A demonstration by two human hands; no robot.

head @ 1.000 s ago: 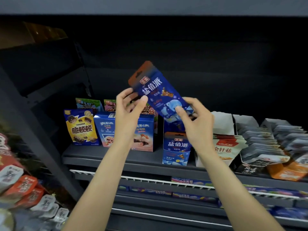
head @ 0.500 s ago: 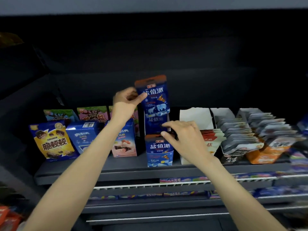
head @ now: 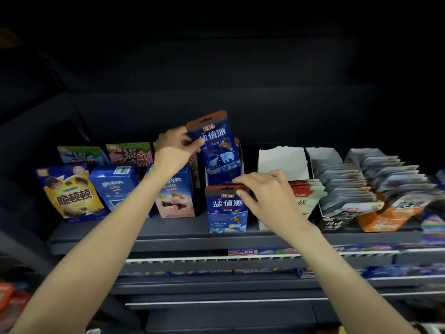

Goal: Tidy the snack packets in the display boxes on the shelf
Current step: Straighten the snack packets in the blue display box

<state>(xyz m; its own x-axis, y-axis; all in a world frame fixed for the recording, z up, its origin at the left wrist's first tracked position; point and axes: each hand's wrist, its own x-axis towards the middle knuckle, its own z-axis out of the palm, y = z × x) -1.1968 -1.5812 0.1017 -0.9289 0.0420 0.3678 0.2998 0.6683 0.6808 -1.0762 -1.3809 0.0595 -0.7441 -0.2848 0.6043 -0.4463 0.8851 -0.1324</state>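
Note:
A blue snack packet (head: 216,145) with an orange top stands upright over the back of a narrow blue display box (head: 226,220) on the shelf. My left hand (head: 175,148) pinches that packet at its upper left edge. My right hand (head: 262,194) reaches down to the front packet (head: 222,201) in the same box, fingers curled on its orange top edge. The lower end of the held packet is hidden behind the box's contents.
Left of the box stand a yellow carton (head: 69,191), a blue carton (head: 115,184) and a pink-fronted carton (head: 175,196). To the right are a white display box (head: 281,160) with red packets and boxes of grey packets (head: 346,189). The dark shelf ledge (head: 168,239) runs below.
The blue packet came down from mid-air and turned upright over the box. My right hand let go of it and dropped to the front packet.

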